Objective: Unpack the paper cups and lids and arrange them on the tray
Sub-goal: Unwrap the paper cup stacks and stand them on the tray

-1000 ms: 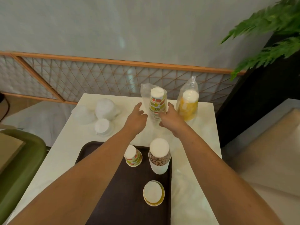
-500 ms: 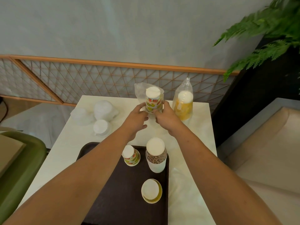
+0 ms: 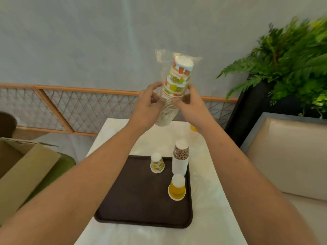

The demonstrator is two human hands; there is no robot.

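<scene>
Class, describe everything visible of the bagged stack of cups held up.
The bagged stack of cups is nested paper cups, bases upward, the top one banded with red and green prints, bare rims ridged below. A clear plastic bag wraps it, loose at the top. Tilted rightward, it hangs above the table, gripped by the left hand and right hand.

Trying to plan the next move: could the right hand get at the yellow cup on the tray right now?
Probably not yet: the right hand and left hand both grip the bagged cup stack. The yellow cup itself stands unobstructed below.
</scene>
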